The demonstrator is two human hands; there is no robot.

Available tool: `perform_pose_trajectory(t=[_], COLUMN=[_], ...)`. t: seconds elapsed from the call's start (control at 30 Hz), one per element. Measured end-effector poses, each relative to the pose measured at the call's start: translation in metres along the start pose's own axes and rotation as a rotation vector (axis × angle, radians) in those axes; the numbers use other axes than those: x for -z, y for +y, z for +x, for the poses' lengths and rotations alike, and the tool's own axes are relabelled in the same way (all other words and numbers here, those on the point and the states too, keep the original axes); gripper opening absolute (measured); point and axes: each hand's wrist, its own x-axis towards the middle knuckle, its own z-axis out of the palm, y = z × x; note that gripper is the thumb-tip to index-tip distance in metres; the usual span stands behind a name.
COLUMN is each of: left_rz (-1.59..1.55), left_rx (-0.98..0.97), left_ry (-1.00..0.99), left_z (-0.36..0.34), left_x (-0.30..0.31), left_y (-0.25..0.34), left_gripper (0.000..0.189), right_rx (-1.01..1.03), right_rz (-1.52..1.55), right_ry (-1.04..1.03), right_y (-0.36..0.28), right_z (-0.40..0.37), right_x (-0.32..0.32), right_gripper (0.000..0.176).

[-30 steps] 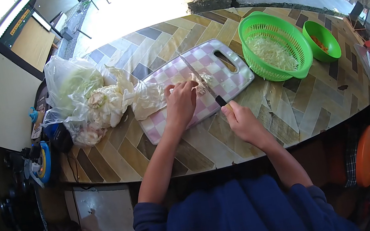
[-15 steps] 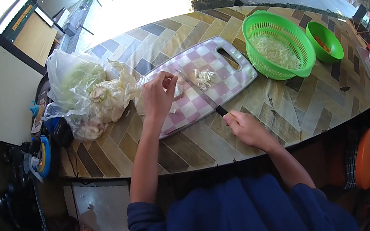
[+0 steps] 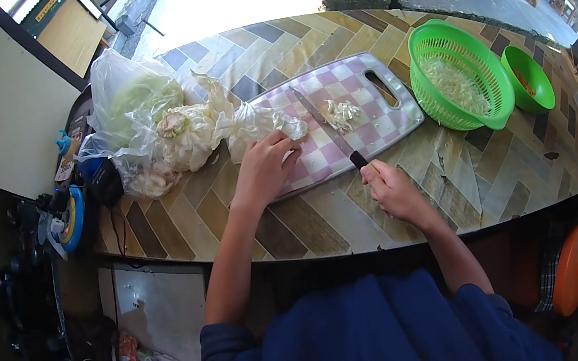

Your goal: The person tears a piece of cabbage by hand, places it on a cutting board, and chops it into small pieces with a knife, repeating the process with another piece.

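Note:
My right hand (image 3: 395,192) grips the black handle of a kitchen knife (image 3: 325,120), its blade lying slantwise over the pink-and-white checked cutting board (image 3: 356,80). Right of the blade is a small heap of chopped white pieces (image 3: 343,115), perhaps garlic. My left hand (image 3: 268,172) rests at the board's left part with its fingers bent together; whatever they hold is hidden. Just beyond those fingers lies a crumpled white plastic bag (image 3: 255,121), partly on the board. Farther left sits a pale cabbage (image 3: 184,133) with loose outer leaves.
A clear plastic bag (image 3: 134,92) with a pale green vegetable stands at the left. On the right are a green colander (image 3: 497,86) of shredded white vegetable and a green bowl (image 3: 537,90) with orange bits. An orange round object (image 3: 577,269) is below the tabletop.
My left hand has come down from above the board to beside the crumpled white bag. The knife stays in my right hand on the board. The view has shifted slightly.

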Motion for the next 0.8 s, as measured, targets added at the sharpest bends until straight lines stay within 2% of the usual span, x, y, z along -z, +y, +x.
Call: perform_pose_trajectory(t=[0.13,0.23,0.33,0.47,0.57,0.8], left_rz=[0.026,0.182,0.225,0.173,0.148,0.171], left_rx=[-0.129,-0.216,-0.228,-0.178,-0.163,-0.143], left_ry=[0.15,0.141,0.023,0.004,0.007,0.017], left_z=[0.028,0.043,0.038,0.026,0.019,0.007], left_x=[-0.021,-0.035,-0.041,-0.044,-0.039,-0.039], left_y=[0.013,0.011,0.006,0.001,0.007,0.019], left_gripper=[0.008,0.005,0.004,0.007,0.013,0.027], right_rx=[-0.082,-0.096,-0.107,-0.1,-0.021,-0.047], right_rz=[0.001,0.023,0.029,-0.028,-0.077,-0.167], right_ry=[0.053,0.079,0.083,0.078,0.051,0.048], right_y=[-0.013,-0.016,-0.014,-0.007,-0.007,-0.024], right_z=[-0.007,-0.013,-0.02,-0.026,-0.027,-0.028], right_x=[0.012,0.017,0.021,0.018,0.012,0.004], right_gripper=[0.035,0.034,0.034,0.035,0.034,0.033])
